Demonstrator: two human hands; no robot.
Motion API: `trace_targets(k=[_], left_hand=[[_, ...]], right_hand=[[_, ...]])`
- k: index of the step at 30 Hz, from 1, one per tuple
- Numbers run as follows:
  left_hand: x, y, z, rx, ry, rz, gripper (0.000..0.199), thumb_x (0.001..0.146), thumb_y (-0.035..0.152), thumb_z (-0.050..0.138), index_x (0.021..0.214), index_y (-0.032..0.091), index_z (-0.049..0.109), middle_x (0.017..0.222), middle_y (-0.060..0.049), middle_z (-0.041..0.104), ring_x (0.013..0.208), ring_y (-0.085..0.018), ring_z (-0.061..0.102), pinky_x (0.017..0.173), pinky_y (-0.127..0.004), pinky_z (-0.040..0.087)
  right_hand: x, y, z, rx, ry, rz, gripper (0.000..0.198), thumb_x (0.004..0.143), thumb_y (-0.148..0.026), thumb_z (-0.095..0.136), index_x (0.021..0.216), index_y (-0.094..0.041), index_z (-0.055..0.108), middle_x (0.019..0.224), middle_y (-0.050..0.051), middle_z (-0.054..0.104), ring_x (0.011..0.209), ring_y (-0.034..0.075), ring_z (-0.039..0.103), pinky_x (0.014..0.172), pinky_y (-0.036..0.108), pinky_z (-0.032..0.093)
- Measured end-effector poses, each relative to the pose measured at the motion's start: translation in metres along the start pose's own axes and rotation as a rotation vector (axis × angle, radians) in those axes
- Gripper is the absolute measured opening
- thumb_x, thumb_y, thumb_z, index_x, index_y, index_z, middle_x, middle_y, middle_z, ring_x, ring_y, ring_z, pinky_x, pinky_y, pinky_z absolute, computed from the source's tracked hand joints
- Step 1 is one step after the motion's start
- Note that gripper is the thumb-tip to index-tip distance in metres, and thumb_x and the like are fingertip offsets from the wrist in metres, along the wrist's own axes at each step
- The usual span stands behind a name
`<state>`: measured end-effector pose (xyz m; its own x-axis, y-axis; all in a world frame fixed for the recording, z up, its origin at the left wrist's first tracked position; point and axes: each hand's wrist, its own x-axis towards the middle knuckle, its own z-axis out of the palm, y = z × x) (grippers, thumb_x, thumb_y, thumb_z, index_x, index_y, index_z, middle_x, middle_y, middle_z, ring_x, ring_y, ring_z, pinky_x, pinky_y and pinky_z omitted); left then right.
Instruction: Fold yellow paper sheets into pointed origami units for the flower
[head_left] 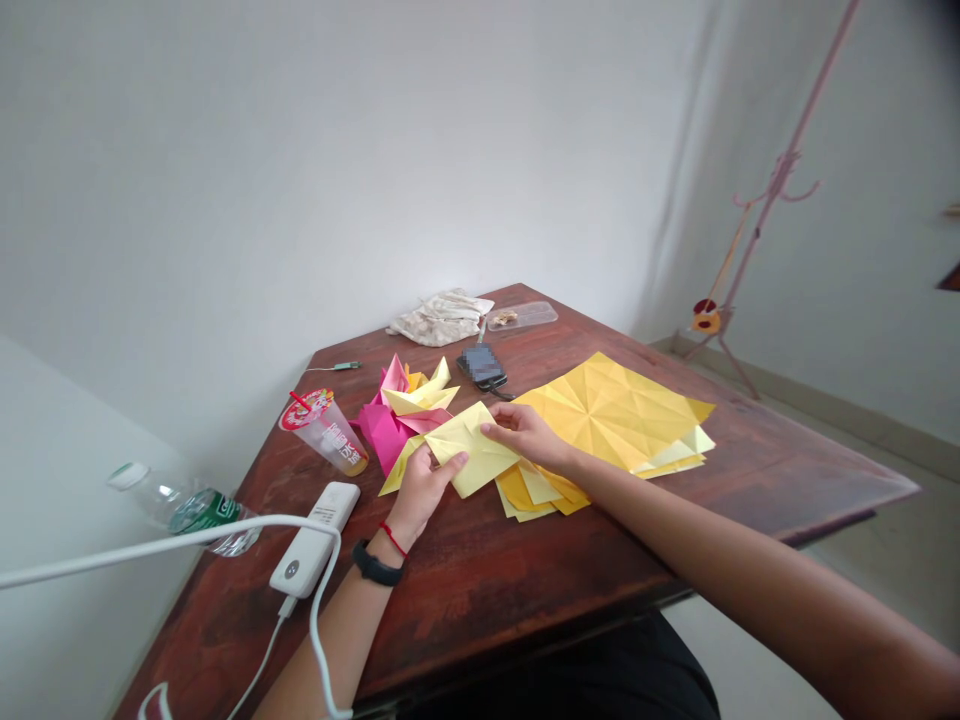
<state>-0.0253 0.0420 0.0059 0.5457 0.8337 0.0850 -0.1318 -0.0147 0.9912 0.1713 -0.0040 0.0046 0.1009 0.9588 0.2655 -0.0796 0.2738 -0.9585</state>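
A pale yellow folded square of paper (pixel 474 455) is held up over the table between both hands. My left hand (pixel 427 490) pinches its lower left corner, thumb on top. At the upper right edge, my right hand (pixel 529 432) grips it with the thumb on the near face and the fingers behind. Just past the left hand lie folded pink paper pieces (pixel 384 432) and yellow folded paper boats (pixel 421 397). Beside my right forearm is a stack of creased yellow sheets (pixel 615 410), with smaller yellow squares partly under the arm.
On the wooden table (pixel 480 580) stand a tilted-looking plastic cup (pixel 330 435), a water bottle (pixel 202 510) and a white power bank (pixel 315 540) with its cable. Farther back are a phone (pixel 482 366), a crumpled cloth (pixel 439 318) and a clear plastic tray (pixel 536 316).
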Motion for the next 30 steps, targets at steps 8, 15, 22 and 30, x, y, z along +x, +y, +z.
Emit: trace_targets(k=[8,15,22,30], left_hand=[[0.006,-0.001,-0.005,0.015,0.118,0.065,0.059,0.065,0.029,0.088,0.118,0.013,0.068,0.117,-0.014,0.075,0.110,-0.032,0.069,0.096,-0.043,0.054],[0.006,-0.003,-0.006,0.044,0.171,0.116,0.053,0.070,0.034,0.085,0.115,0.011,0.069,0.116,-0.015,0.075,0.106,-0.031,0.071,0.092,-0.040,0.056],[0.005,-0.004,-0.003,-0.031,0.133,0.103,0.055,0.073,0.034,0.083,0.121,0.014,0.067,0.122,-0.013,0.073,0.116,-0.030,0.066,0.100,-0.040,0.052],[0.001,0.011,-0.001,-0.280,0.073,-0.056,0.046,0.078,0.034,0.079,0.118,0.013,0.069,0.117,-0.013,0.075,0.113,-0.031,0.068,0.098,-0.043,0.055]], right_hand=[[0.002,0.011,-0.001,0.021,0.024,0.029,0.058,0.069,-0.041,0.085,0.112,-0.023,0.052,0.090,-0.001,0.062,0.072,0.013,0.062,0.064,0.026,0.053],[0.001,0.009,-0.001,0.005,-0.055,0.143,0.049,0.071,-0.049,0.082,0.103,-0.019,0.062,0.087,0.003,0.069,0.071,0.016,0.067,0.054,0.024,0.055],[0.005,0.014,-0.002,0.012,-0.019,0.152,0.043,0.064,-0.048,0.087,0.083,-0.016,0.066,0.073,0.003,0.071,0.061,0.015,0.067,0.053,0.025,0.057],[0.006,0.018,-0.003,0.061,0.000,0.131,0.043,0.056,-0.047,0.090,0.075,-0.016,0.067,0.072,0.002,0.072,0.066,0.017,0.069,0.059,0.027,0.058]])
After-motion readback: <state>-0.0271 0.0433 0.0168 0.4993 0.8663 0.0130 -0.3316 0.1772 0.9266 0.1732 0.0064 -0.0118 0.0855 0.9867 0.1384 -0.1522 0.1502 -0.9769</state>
